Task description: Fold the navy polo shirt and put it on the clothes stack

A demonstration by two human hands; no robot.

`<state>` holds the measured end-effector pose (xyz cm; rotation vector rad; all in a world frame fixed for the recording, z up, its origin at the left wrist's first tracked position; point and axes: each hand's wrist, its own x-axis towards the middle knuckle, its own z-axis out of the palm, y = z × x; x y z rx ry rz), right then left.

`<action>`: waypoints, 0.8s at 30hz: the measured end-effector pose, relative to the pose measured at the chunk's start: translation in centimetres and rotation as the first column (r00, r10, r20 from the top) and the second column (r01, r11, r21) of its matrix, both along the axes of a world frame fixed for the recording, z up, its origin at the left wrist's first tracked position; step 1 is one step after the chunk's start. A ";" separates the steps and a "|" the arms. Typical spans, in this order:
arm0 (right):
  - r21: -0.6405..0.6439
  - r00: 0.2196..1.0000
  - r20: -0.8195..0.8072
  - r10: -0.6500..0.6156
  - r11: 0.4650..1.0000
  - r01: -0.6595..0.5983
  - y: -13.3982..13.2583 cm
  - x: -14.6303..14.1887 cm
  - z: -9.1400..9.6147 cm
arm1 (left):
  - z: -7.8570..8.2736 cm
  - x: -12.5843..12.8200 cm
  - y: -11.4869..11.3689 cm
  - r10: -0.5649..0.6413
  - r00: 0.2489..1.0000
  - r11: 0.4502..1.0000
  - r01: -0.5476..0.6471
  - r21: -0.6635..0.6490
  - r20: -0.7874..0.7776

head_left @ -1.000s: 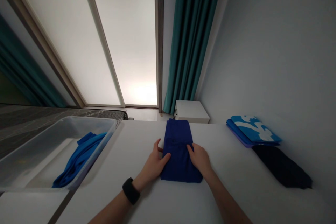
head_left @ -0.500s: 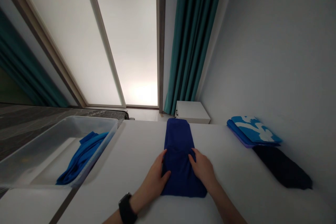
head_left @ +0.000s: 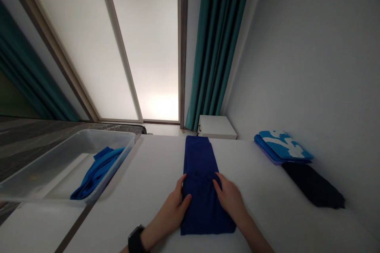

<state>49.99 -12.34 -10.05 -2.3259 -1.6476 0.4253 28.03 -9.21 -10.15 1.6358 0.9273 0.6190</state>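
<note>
A dark blue folded garment (head_left: 200, 209) lies lengthwise on the white table in front of me. Across its middle runs the edge of a folded-over layer, and its far end reaches close to the table's back edge. My left hand (head_left: 173, 207), with a dark watch on the wrist, grips the left side near that fold, thumb on top and fingertips at the edge. On the opposite side my right hand (head_left: 231, 197) pinches the cloth at the same height. The fingertips tucked along or under the cloth are partly hidden.
To the left stands a clear plastic bin (head_left: 117, 168) with a bright blue garment (head_left: 96, 174) inside. A stack of folded blue clothes (head_left: 282, 146) with a white print lies at the right by the wall, and a black cloth (head_left: 313, 185) sits beside it. Behind is a white cabinet (head_left: 218, 126).
Both hands have drawn the dark blue garment a little toward me. Its near edge sits lower, and the fold edge between my hands shows more plainly. The view has shifted slightly.
</note>
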 end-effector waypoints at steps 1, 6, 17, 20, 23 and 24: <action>0.009 1.000 -0.016 0.013 1.000 -0.012 0.0 0.1 0.0 | -0.3 0.0 0.1 -0.008 1.000 1.000 0.008 -0.005 0.010; 0.045 0.995 -0.086 0.051 0.998 -0.047 -0.1 0.7 -0.3 | -1.2 -0.5 0.2 -0.024 1.000 1.000 0.024 -0.016 -0.002; 0.012 1.000 0.017 -0.001 1.000 0.001 0.7 -0.2 0.9 | 0.9 1.7 4.7 0.119 0.935 0.977 -0.050 0.209 -0.335; -0.002 0.997 0.076 0.005 1.000 -0.005 0.7 -0.4 1.0 | 0.3 2.2 5.2 0.164 0.928 0.959 -0.071 0.273 -0.334; -0.003 0.997 0.075 0.021 1.000 -0.021 0.4 -0.3 0.9 | -0.3 2.1 5.1 0.165 0.958 0.967 -0.111 0.228 -0.234; 0.002 0.997 0.065 0.027 1.000 -0.027 0.3 -0.3 0.9 | -0.5 1.9 5.0 0.159 0.968 0.973 -0.121 0.196 -0.195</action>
